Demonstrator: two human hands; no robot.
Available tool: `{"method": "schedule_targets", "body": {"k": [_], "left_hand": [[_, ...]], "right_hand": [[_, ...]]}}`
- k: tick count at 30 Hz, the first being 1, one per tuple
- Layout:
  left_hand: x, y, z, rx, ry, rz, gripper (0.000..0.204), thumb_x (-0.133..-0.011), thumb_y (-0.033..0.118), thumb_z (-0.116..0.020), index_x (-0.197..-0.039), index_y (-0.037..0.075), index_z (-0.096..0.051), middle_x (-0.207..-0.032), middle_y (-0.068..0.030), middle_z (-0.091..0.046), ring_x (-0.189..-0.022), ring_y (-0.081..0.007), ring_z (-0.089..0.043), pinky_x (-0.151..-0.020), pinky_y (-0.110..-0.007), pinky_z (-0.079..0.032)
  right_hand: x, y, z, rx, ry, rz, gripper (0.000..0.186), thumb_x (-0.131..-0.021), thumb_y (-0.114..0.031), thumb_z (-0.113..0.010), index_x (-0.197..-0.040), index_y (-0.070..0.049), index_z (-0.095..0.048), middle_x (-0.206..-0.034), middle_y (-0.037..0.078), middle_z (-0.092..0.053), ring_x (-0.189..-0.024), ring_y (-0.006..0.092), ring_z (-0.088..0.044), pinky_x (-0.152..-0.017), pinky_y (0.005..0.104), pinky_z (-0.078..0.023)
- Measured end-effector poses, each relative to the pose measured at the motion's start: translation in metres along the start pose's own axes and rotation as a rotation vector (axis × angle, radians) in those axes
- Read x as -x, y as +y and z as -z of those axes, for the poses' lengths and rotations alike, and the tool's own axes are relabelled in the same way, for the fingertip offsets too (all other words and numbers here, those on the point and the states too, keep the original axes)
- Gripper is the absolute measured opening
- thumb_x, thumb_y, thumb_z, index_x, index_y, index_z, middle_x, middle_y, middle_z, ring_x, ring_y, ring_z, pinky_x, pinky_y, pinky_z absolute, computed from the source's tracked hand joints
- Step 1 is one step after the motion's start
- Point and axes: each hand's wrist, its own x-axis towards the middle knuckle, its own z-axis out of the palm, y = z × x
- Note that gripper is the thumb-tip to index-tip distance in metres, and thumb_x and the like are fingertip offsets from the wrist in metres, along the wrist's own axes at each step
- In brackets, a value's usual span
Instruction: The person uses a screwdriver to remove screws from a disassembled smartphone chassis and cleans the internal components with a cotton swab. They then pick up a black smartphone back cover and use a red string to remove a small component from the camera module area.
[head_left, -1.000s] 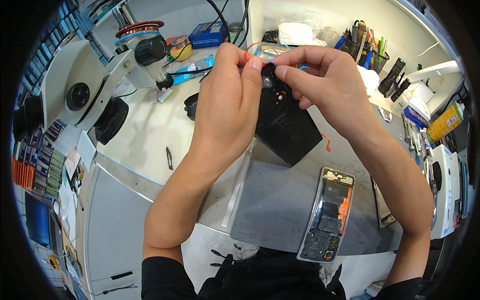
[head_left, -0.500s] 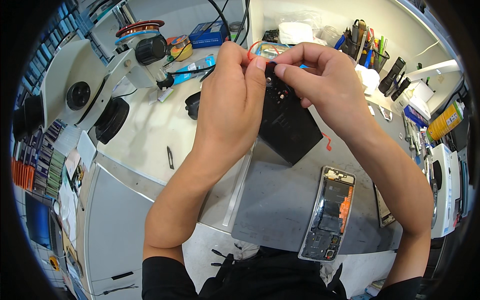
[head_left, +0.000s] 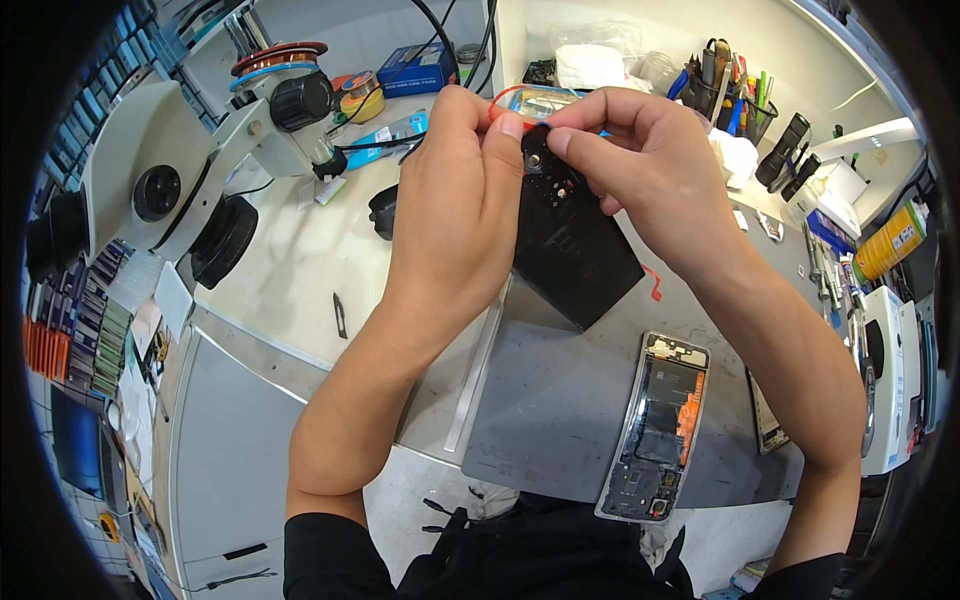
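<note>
Up at the far side of the work mat, my right hand (head_left: 645, 150) is closed, thumb and finger pinching the top corner of a black phone back cover (head_left: 580, 250). The cover slants down toward me, with small holes and light specks near its top. Beside that top edge my left hand (head_left: 455, 195) is closed too, thumb against finger. A thin red strip (head_left: 507, 93) loops up from its fingertips; the exact grip is partly hidden. Another red strip piece (head_left: 655, 284) shows by the cover's right edge. Nearer me lies an opened phone (head_left: 657, 430), its inside facing up.
A microscope (head_left: 160, 180) stands at left. Black tweezers (head_left: 340, 315) lie on the white bench. Another phone part (head_left: 768, 415) sits under my right forearm. A tool holder (head_left: 730, 95), a yellow can (head_left: 890, 242) and a blue box (head_left: 417, 70) line the back and right.
My left hand has shifted slightly left, opening a small gap at the cover's top edge. The red loop looks wider. The cover has moved a little left; my right hand stays nearly still.
</note>
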Motion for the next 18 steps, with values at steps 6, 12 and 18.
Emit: {"method": "schedule_targets", "body": {"k": [6, 12, 18], "left_hand": [[0.0003, -0.0007, -0.0013, 0.025, 0.010, -0.011, 0.022, -0.104, 0.018, -0.047, -0.092, 0.000, -0.046, -0.066, -0.0118, -0.054, -0.057, -0.0242, -0.053, -0.054, -0.038, -0.040], [0.0001, -0.0022, -0.0010, 0.014, 0.007, -0.022, 0.021, -0.104, 0.018, -0.047, -0.092, 0.000, -0.046, -0.065, -0.0119, -0.054, -0.056, -0.0248, -0.052, -0.054, -0.038, -0.040], [-0.0010, -0.0019, -0.0007, -0.004, -0.001, -0.010, 0.021, -0.104, 0.017, -0.047, -0.092, 0.000, -0.046, -0.065, -0.0122, -0.053, -0.056, -0.0258, -0.052, -0.054, -0.039, -0.040]], "right_hand": [[-0.0004, 0.0002, 0.0007, 0.016, 0.004, 0.000, 0.017, -0.090, -0.018, -0.069, -0.096, -0.002, -0.069, -0.075, -0.004, -0.063, -0.061, 0.0008, -0.050, -0.051, 0.0183, -0.039], [0.0003, -0.0017, 0.0009, 0.018, 0.000, -0.006, 0.018, -0.089, -0.018, -0.069, -0.097, -0.002, -0.069, -0.076, -0.004, -0.063, -0.062, 0.0007, -0.050, -0.052, 0.0183, -0.039], [0.0007, -0.0019, 0.0011, -0.005, 0.013, -0.010, 0.021, -0.086, -0.017, -0.069, -0.095, 0.002, -0.071, -0.079, 0.002, -0.067, -0.068, 0.0054, -0.057, -0.060, 0.0223, -0.046]]}}
